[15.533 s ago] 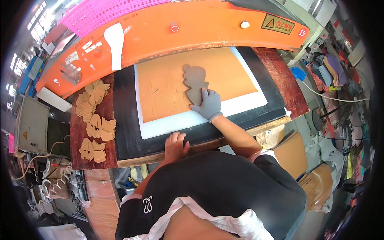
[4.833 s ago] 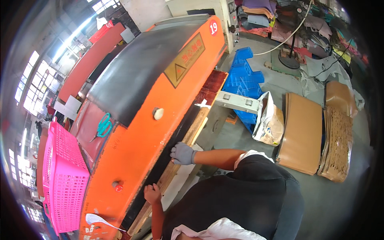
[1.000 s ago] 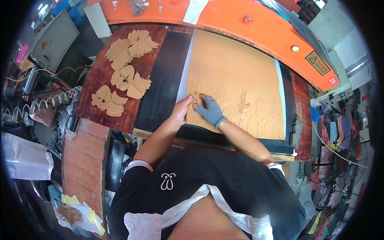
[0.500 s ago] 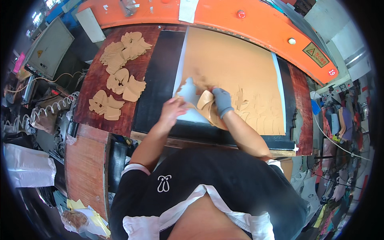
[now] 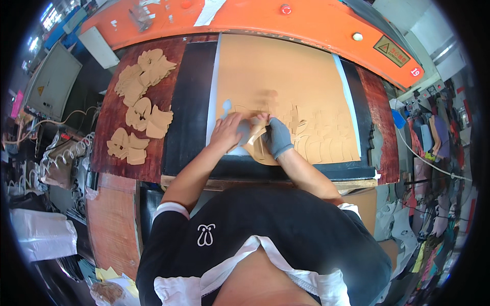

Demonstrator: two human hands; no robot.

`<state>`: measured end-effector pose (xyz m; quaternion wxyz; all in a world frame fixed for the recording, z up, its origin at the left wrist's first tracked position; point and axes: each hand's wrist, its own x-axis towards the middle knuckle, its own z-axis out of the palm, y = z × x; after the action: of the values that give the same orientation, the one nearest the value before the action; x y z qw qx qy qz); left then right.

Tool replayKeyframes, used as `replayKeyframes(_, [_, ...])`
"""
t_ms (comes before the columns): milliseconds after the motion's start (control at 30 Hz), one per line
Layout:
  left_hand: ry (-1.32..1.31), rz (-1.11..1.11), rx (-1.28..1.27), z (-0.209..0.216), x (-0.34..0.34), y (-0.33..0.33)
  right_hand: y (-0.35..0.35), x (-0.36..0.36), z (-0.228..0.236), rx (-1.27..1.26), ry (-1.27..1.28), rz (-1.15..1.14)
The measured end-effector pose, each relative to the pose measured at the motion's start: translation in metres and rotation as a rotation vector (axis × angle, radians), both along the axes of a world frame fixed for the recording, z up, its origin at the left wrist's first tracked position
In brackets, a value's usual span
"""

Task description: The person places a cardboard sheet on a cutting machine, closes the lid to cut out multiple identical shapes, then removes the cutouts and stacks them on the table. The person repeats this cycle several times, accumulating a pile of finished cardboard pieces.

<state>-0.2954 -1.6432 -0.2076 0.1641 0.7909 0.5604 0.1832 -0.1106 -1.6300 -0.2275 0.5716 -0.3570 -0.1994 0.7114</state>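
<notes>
A large tan sheet (image 5: 275, 66), leather-like, lies on a pale backing over the black bed. Rows of curved cut outlines run along its near part. In my right hand (image 5: 278, 138), which wears a grey glove with bare fingertips, a curled tan piece (image 5: 256, 133) is pinched near the sheet's near left corner. My bare left hand (image 5: 226, 133) rests just left of it, fingers stretched out over the pale backing and the sheet's edge. The ends of some fingers are blurred, and the piece's far side is hidden by my hands.
Stacks of tan cut pieces (image 5: 149, 118) lie on the dark red board (image 5: 166, 92) at left. An orange machine beam (image 5: 245, 18) with a red button (image 5: 285, 9) spans the back. A grey cabinet (image 5: 48, 84) and coiled hose (image 5: 76, 148) stand left; coloured scraps (image 5: 423, 168) hang at right.
My left hand has come in closer to my right. The curled tan piece, raised higher before, now sits lower between them. The whole view has shifted slightly.
</notes>
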Motion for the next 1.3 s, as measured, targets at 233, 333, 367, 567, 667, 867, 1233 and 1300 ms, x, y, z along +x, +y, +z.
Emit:
replayKeyframes(233, [-0.036,0.002,0.215,-0.04,-0.007,-0.007,-0.004,0.018,0.026,-0.001,-0.117,-0.255])
replayKeyframes(333, [-0.014,-0.008,0.206,-0.041,-0.005,-0.004,0.021,0.081,0.064,0.231,-0.106,-0.414])
replayKeyframes(367, [0.028,-0.022,0.215,-0.04,-0.005,-0.003,0.029,0.102,0.077,0.293,-0.104,-0.475])
replayKeyframes(567, [-0.292,-0.109,0.089,-0.023,-0.012,0.008,-0.01,0.183,0.128,0.426,-0.364,-0.478])
replayKeyframes(667, [-0.595,-0.021,-0.125,-0.009,-0.002,0.01,-0.027,0.16,0.115,0.436,-0.853,-0.495])
replayKeyframes(867, [-0.766,0.361,-0.558,0.014,0.039,0.039,-0.008,0.044,0.012,0.965,-1.536,-0.302])
replayKeyframes(1233, [-0.684,0.279,-1.002,0.009,0.04,0.084,0.008,0.041,0.009,0.646,-1.439,-0.147])
replayKeyframes(1300, [-0.623,0.28,-0.974,0.008,0.044,0.083,0.011,0.041,0.007,0.629,-1.415,-0.16])
